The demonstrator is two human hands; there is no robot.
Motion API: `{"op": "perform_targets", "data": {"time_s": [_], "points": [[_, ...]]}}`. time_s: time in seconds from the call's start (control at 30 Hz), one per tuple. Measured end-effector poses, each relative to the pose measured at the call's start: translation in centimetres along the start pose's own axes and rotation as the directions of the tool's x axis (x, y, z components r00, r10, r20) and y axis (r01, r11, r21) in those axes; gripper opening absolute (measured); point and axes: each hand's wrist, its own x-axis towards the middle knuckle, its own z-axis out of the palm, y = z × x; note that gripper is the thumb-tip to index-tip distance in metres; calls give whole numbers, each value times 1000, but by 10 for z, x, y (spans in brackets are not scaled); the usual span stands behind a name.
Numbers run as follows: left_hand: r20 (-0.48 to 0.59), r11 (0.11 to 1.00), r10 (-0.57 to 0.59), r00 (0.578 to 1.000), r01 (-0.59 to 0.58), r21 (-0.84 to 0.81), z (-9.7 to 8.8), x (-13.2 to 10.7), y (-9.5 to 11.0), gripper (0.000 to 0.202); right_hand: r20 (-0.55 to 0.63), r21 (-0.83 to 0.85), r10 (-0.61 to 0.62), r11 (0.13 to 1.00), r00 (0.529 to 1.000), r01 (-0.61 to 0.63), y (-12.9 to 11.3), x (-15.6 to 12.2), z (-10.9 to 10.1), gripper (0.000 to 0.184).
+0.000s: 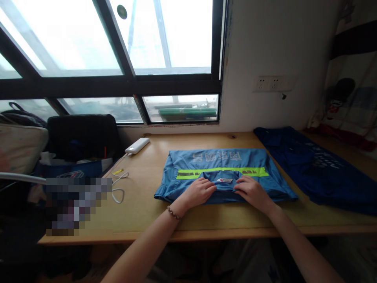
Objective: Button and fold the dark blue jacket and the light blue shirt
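A light blue work shirt with a yellow-green reflective band and pale lettering lies folded on the wooden desk. My left hand and my right hand rest side by side on its near edge, at the collar, where a small white label shows between them. Both hands have their fingers curled and pressed onto the collar fabric. A bead bracelet sits on my left wrist.
A dark blue garment lies spread at the desk's right end. A white power bank with a white cable is at the back left. A black bag stands left of the desk. Window and wall sockets are behind.
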Motion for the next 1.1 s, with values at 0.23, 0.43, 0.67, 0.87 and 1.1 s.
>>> {"op": "perform_targets", "data": {"time_s": [0.23,0.43,0.67,0.87,1.1], "points": [[110,995,30,993,-40,89,-4,6,9,15,36,-71,-20,997,999,22,-17,-3,4,11],[131,997,24,991,-34,74,-4,2,8,9,70,-38,-79,996,994,82,-19,0,1,19],[158,997,-14,987,25,-69,-1,0,7,28,95,83,-58,995,994,50,-16,-1,11,15],[62,988,-93,994,100,-117,-8,2,11,41,115,-9,137,991,984,-137,-4,-10,25,50],[190,970,-121,974,157,-188,5,4,8,51,296,-95,237,971,925,-219,-1,-13,35,62]]}}
